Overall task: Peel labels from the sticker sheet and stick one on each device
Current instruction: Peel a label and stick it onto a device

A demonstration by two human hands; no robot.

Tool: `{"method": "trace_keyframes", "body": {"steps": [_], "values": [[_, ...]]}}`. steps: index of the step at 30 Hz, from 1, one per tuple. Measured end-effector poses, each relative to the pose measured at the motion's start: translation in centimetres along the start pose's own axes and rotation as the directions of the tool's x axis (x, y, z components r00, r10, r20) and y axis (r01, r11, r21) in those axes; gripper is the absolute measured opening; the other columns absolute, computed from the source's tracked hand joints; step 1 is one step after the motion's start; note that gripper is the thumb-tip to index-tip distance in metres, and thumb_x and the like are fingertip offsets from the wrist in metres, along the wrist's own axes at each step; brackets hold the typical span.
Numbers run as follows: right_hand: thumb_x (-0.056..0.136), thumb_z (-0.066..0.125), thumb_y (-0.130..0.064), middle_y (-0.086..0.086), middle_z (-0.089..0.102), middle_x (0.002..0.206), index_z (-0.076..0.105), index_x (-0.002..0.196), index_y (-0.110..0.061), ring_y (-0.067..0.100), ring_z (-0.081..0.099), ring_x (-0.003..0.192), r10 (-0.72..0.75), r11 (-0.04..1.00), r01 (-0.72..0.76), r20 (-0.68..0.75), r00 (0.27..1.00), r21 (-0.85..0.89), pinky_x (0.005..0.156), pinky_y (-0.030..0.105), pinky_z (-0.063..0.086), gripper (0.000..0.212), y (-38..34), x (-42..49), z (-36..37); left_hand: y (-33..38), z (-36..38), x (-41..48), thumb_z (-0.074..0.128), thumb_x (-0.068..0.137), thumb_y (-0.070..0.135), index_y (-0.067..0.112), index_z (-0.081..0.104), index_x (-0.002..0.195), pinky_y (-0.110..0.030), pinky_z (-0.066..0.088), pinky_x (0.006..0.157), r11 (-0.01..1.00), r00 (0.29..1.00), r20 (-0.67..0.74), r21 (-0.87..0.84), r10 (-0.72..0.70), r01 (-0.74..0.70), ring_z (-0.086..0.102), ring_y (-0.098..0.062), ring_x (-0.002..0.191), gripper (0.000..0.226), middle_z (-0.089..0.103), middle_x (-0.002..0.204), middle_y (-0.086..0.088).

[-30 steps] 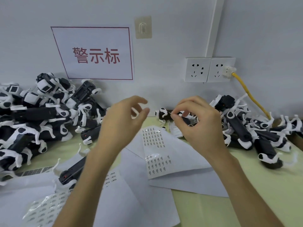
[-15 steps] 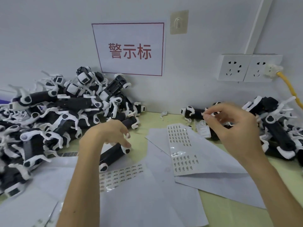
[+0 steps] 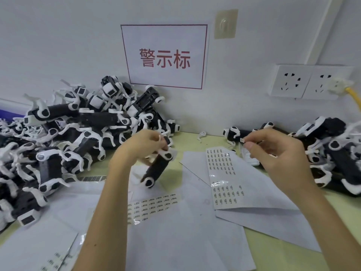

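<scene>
My left hand (image 3: 140, 148) grips a black device with white end parts (image 3: 156, 169), lifted off the table and tilted, its lower end toward me. My right hand (image 3: 273, 151) pinches a small white label (image 3: 242, 140) between thumb and forefinger, held up to the right of the device. A clear sticker sheet (image 3: 224, 177) with rows of small labels lies on white paper below my right hand. A second sticker sheet (image 3: 152, 206) lies below the held device.
A big pile of black-and-white devices (image 3: 64, 137) fills the left side against the wall. A smaller pile (image 3: 322, 153) lies at the right. White paper sheets (image 3: 175, 231) cover the yellow-green table (image 3: 273, 255). Wall sockets (image 3: 304, 81) with a yellow cable (image 3: 354, 96) are at the right.
My left hand went to the left pile, took a device and has lifted it off the table. My right hand keeps the pinched label and stays raised. The view has turned left.
</scene>
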State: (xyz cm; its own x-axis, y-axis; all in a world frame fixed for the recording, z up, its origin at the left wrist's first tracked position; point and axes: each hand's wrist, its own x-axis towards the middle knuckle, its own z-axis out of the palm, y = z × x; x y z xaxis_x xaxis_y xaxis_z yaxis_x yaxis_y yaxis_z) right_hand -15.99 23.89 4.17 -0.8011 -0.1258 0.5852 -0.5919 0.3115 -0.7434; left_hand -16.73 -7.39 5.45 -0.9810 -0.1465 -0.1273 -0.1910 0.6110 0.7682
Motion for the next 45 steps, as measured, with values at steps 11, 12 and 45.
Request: {"method": "trace_keyframes", "body": {"steps": [11, 12, 45], "values": [[0.068, 0.086, -0.048, -0.014, 0.066, 0.126, 0.031, 0.15, -0.037, 0.005, 0.065, 0.116, 0.202, 0.919, -0.235, 0.135, 0.97, 0.316, 0.084, 0.019, 0.055, 0.099, -0.2, 0.1, 0.7, 8.1, 6.0, -2.6, 0.047, 0.108, 0.019, 0.008, 0.064, 0.102, -0.038, 0.063, 0.077, 0.2, 0.919, -0.175, -0.946, 0.352, -0.257, 0.07, -0.023, 0.115, 0.021, 0.072, 0.119, -0.011], [0.069, 0.086, -0.047, -0.015, 0.067, 0.125, 0.03, 0.152, -0.035, 0.006, 0.065, 0.116, 0.196, 0.904, -0.222, 0.107, 0.975, 0.365, 0.084, 0.017, 0.054, 0.1, -0.4, 0.1, 0.6, 8.5, 6.6, -2.7, 0.046, 0.109, 0.02, 0.007, 0.063, 0.107, -0.038, 0.062, 0.078, 0.139, 0.918, -0.166, -0.964, 0.359, -0.229, 0.068, -0.026, 0.119, 0.022, 0.069, 0.124, -0.014], [0.059, 0.078, -0.033, 0.012, 0.079, 0.097, 0.051, 0.125, -0.027, 0.029, 0.073, 0.081, 0.138, 0.928, -0.198, 0.204, 0.969, 0.314, 0.071, 0.029, 0.059, 0.072, -2.6, 0.9, -7.6, 9.9, 9.9, -5.4, 0.086, 0.08, 0.012, 0.03, 0.053, 0.133, -0.029, 0.06, 0.082, 0.794, 0.694, 0.389, -0.262, 0.607, -0.548, 0.071, -0.012, 0.096, 0.065, 0.074, 0.106, 0.008]]}}
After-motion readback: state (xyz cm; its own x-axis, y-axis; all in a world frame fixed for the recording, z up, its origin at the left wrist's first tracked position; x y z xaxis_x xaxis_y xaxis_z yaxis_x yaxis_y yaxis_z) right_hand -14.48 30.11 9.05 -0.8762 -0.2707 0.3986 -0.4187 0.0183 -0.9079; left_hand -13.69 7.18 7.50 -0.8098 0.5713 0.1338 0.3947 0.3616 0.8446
